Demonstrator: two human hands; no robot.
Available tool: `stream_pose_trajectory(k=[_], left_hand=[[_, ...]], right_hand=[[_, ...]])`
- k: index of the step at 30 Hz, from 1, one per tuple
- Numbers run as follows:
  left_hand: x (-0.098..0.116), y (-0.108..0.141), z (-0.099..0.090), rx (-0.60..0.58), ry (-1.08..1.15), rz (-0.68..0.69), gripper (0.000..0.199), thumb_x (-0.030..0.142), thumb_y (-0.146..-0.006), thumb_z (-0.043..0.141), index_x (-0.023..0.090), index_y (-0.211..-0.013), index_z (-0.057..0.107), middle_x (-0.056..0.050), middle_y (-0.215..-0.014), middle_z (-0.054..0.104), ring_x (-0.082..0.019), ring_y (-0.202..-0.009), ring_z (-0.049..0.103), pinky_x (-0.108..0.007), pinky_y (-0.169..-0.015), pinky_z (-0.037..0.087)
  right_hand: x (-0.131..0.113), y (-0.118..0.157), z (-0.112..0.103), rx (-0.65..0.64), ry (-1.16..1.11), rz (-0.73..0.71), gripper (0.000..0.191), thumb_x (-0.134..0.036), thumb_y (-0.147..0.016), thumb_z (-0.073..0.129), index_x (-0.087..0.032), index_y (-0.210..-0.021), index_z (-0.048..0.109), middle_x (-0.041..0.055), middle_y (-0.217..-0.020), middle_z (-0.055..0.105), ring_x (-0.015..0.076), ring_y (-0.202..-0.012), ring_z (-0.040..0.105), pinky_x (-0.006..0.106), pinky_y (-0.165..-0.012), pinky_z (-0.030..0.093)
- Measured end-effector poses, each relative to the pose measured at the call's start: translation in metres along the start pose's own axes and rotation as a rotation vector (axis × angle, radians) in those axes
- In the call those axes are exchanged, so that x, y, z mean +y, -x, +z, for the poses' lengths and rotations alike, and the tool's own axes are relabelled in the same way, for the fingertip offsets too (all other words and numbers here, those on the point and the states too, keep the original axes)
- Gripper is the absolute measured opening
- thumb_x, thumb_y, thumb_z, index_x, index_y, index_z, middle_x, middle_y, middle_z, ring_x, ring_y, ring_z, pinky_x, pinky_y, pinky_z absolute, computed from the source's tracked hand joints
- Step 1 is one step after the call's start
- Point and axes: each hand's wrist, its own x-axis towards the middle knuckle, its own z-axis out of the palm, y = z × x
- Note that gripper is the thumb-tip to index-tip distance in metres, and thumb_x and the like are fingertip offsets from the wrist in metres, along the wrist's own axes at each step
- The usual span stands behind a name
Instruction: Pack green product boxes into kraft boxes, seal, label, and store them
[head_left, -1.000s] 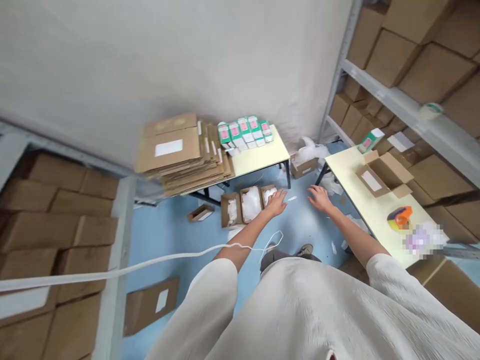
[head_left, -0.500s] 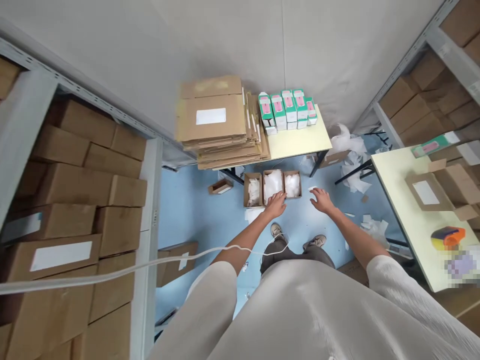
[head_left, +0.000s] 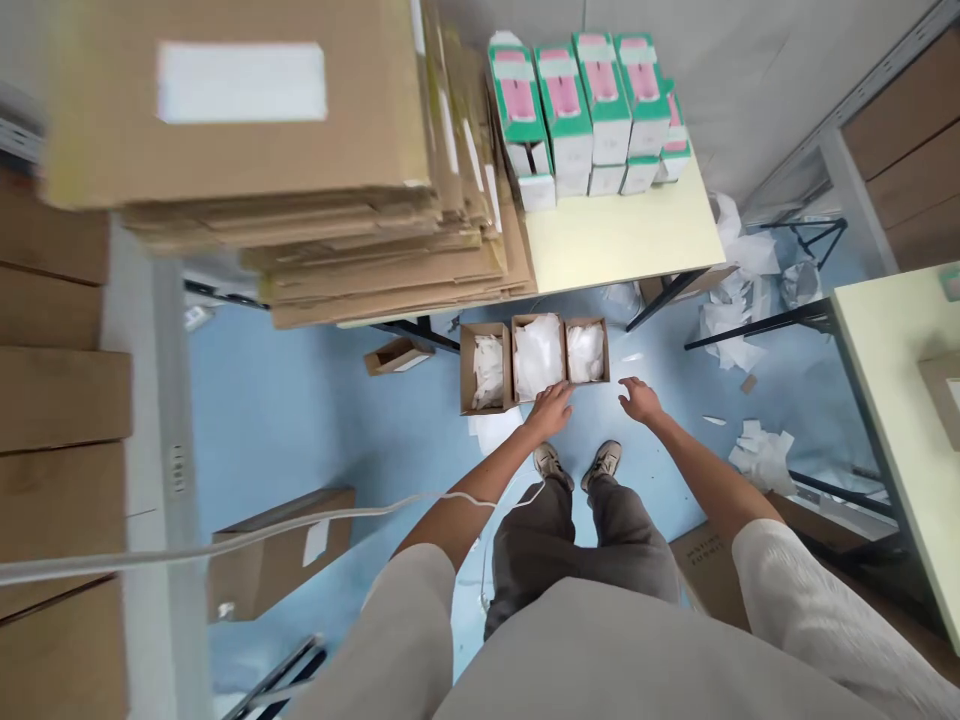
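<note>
Three small cardboard boxes stand in a row on the floor under the table: a left box [head_left: 468, 378], a middle box [head_left: 516, 345] and a right box [head_left: 607, 350]. White material [head_left: 538, 352] fills the middle one. My left hand [head_left: 550, 409], fingers stretched forward, is over the near edge of the middle box; whether it touches cannot be told. To the right of the boxes, my right hand [head_left: 640, 399] hangs above the floor with fingers apart and nothing in them.
Flattened cartons [head_left: 375, 250] are piled on the table [head_left: 622, 230], beside several green-and-white boxes [head_left: 600, 100]. A white cable [head_left: 315, 518] crosses at left. Cardboard boxes fill the left shelf [head_left: 161, 480]. Another table [head_left: 892, 360] stands right; scraps [head_left: 761, 455] litter the floor.
My view has come lower and closer to the table, so the carton pile looks larger. My feet have come closer together. Both hands stay near the floor boxes, holding nothing visible.
</note>
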Motion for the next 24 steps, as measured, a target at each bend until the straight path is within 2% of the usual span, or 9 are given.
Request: stream_pose_trajectory(k=[7,11,14,18,21,24], left_hand=[[-0.080,-0.104,0.113,-0.002,-0.029,0.058,0.054,0.019,-0.104,0.053,0.023,-0.158,0.055,-0.014,-0.167,0.050,-0.032,-0.153,0.047,-0.051,-0.125,0.038],[-0.121,-0.142,0.160,0.012,-0.068,0.094,0.049,0.017,-0.103,0.053,0.023,-0.151,0.060,-0.014,-0.162,0.054,-0.031,-0.153,0.047,-0.054,-0.127,0.035],[-0.144,-0.158,0.181,0.027,-0.099,0.110,0.046,0.014,-0.102,0.054,0.023,-0.145,0.066,-0.014,-0.157,0.059,-0.031,-0.153,0.047,-0.058,-0.130,0.031],[-0.168,-0.168,0.198,0.036,-0.142,0.146,0.047,0.010,-0.097,0.057,0.025,-0.139,0.071,-0.013,-0.152,0.064,-0.033,-0.157,0.043,-0.063,-0.132,0.026],[-0.182,-0.173,0.206,0.055,-0.179,0.169,0.045,0.009,-0.097,0.056,0.024,-0.137,0.072,-0.013,-0.150,0.066,-0.033,-0.160,0.041,-0.064,-0.134,0.023],[-0.191,-0.177,0.212,0.083,-0.200,0.192,0.049,0.008,-0.095,0.058,0.025,-0.139,0.070,-0.013,-0.154,0.064,-0.033,-0.161,0.039,-0.065,-0.135,0.020]], right_hand=[[0.045,-0.153,0.107,-0.065,0.155,-0.152,0.047,-0.017,-0.099,0.055,-0.018,-0.145,0.064,0.0181,-0.151,0.064,0.0347,-0.135,0.059,0.045,-0.110,0.048],[0.051,-0.234,0.164,-0.077,0.199,-0.218,0.043,-0.013,-0.099,0.055,-0.014,-0.140,0.068,0.0202,-0.145,0.068,0.0348,-0.137,0.059,0.045,-0.114,0.044],[0.039,-0.285,0.203,-0.091,0.143,-0.201,0.041,-0.020,-0.101,0.059,-0.016,-0.140,0.068,0.0192,-0.145,0.069,0.0323,-0.136,0.062,0.042,-0.115,0.044],[0.013,-0.338,0.249,-0.138,0.094,-0.067,0.039,-0.037,-0.103,0.062,-0.016,-0.135,0.070,0.0212,-0.139,0.073,0.0335,-0.133,0.066,0.047,-0.113,0.046],[-0.002,-0.365,0.277,-0.128,0.101,0.067,0.044,-0.046,-0.101,0.068,-0.015,-0.132,0.070,0.0230,-0.132,0.075,0.0353,-0.136,0.064,0.051,-0.113,0.045],[-0.009,-0.381,0.297,-0.106,0.066,0.168,0.050,-0.052,-0.098,0.072,-0.015,-0.132,0.070,0.0229,-0.126,0.078,0.0367,-0.135,0.066,0.054,-0.113,0.044]])
